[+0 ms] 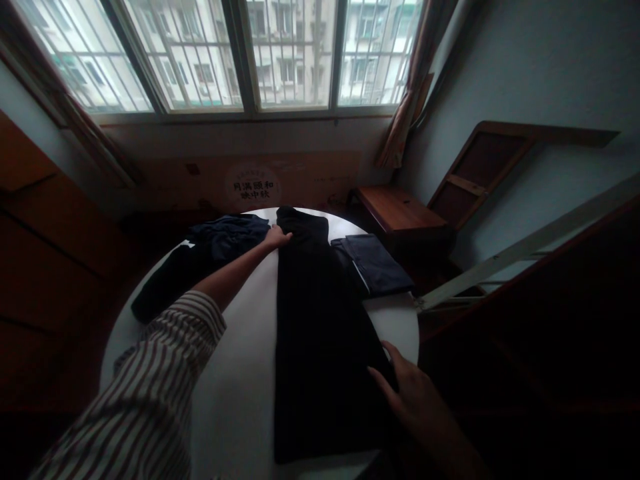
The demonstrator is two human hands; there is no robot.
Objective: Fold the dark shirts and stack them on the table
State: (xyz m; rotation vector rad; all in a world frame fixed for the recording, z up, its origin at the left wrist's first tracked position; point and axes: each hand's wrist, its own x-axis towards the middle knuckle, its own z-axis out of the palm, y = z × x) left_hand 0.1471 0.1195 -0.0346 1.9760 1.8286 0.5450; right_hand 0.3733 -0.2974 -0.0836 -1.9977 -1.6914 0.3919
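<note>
A long black garment, folded lengthwise, lies stretched across the round white table from the near edge to the far edge. My left hand, arm in a striped sleeve, reaches to the garment's far end and closes on its left edge. My right hand rests at the garment's near right edge with fingers spread flat on the cloth.
A heap of dark blue clothes lies on the table's far left. A folded dark garment sits at the far right edge. A wooden bench and leaning boards stand to the right, below the barred window.
</note>
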